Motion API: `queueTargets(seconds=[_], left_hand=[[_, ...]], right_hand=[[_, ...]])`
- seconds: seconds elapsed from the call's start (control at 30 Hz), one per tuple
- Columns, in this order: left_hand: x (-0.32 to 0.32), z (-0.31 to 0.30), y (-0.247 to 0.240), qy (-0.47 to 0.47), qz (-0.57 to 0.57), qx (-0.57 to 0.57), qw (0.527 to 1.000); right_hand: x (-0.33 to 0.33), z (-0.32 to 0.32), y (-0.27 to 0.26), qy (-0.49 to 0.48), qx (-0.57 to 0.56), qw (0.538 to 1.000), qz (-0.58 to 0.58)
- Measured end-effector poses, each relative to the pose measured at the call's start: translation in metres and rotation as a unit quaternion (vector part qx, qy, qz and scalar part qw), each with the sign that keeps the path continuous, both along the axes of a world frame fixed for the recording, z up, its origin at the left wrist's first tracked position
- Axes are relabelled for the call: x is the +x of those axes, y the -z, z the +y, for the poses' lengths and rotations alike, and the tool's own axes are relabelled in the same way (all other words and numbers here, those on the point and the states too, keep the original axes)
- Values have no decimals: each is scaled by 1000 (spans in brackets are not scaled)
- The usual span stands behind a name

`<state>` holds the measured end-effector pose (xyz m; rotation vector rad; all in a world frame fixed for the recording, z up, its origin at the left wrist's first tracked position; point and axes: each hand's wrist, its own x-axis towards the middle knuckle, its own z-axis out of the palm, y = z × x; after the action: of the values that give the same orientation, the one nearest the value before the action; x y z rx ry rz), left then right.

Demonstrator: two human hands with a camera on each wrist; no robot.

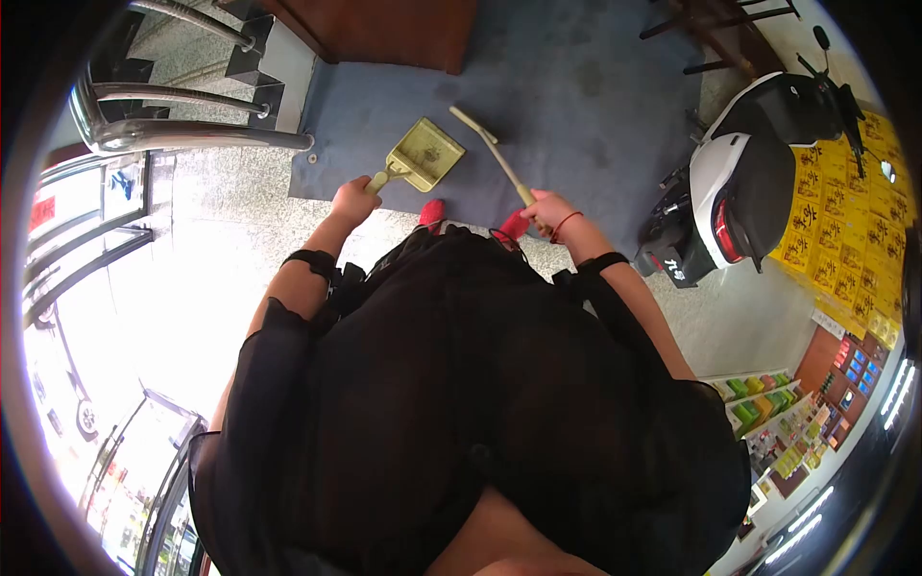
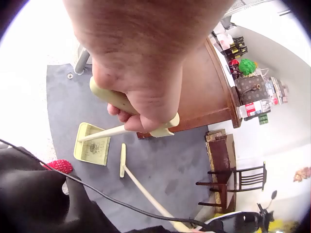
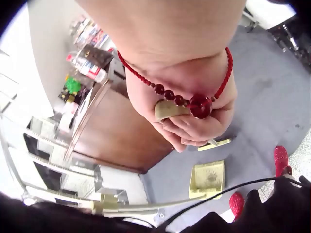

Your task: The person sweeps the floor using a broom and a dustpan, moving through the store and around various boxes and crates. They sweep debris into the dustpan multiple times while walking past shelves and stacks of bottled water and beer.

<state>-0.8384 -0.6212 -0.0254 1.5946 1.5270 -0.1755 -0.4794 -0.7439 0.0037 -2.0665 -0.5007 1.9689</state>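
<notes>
My left hand (image 1: 355,202) grips the handle of a pale yellow dustpan (image 1: 427,156). The pan lies over the grey mat, with dark specks on its inner face. In the left wrist view, comb-like teeth line one edge of the dustpan (image 2: 100,154). My right hand (image 1: 552,211), a red beaded bracelet at its wrist, holds the top of a long pale handle belonging to a broom (image 1: 504,168). Its narrow head sits to the right of the pan, apart from it. Bristles under the broom head (image 2: 123,160) are hidden from above.
Red shoes (image 1: 432,213) stand on the near edge of the grey mat (image 1: 576,96). To the right is a parked white and black scooter (image 1: 720,192) beside yellow boxes (image 1: 845,230). A brown wooden desk (image 1: 384,34) is ahead, with a metal railing (image 1: 202,134) on the left.
</notes>
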Motion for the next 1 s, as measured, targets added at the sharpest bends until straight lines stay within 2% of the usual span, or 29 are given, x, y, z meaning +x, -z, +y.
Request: queueTargets(seconds=[0.1,0.17,0.23,0.37,0.43,0.57,0.6,0.67,0.7,0.77,0.83,0.9,0.93,1.0], left_hand=[[-11,5,8,11,-11,2,1000],[-14,9,9,16,-17,0,1000],[-15,10,2,6,-36,-1,999],[-24,14,1,23,-23,5,999],[-32,14,2,20,-16,14,1000],[-52,10,2,-10,-20,-2,1000],[-58,8,5,-45,-38,-13,998],[-69,3,12,-80,-52,-24,995],[-75,0,16,-92,-61,-3,994],[-83,-4,18,-102,-69,20,992],[-90,-8,18,-136,-54,8,989],[-96,-11,20,-129,-42,-6,991],[-99,-14,23,-134,-38,-8,990],[-99,-19,16,-143,-32,-16,989]], right_hand=[[-33,-1,-28,-46,3,999,-10],[-27,-6,-30,-57,5,998,-11],[-16,-10,-38,13,-43,995,86],[5,-9,-58,54,-30,998,33],[8,2,-63,41,-20,999,10],[6,38,-44,-11,8,999,-43],[2,48,-35,-10,7,999,-40],[-13,66,-17,53,40,995,-73],[-22,72,-12,54,40,995,-71],[-41,83,-3,17,-9,998,-52],[-59,76,3,23,-15,999,-44],[-70,58,29,-110,52,992,-41],[-71,51,28,-134,67,987,-52],[-63,40,11,-111,33,993,-33]])
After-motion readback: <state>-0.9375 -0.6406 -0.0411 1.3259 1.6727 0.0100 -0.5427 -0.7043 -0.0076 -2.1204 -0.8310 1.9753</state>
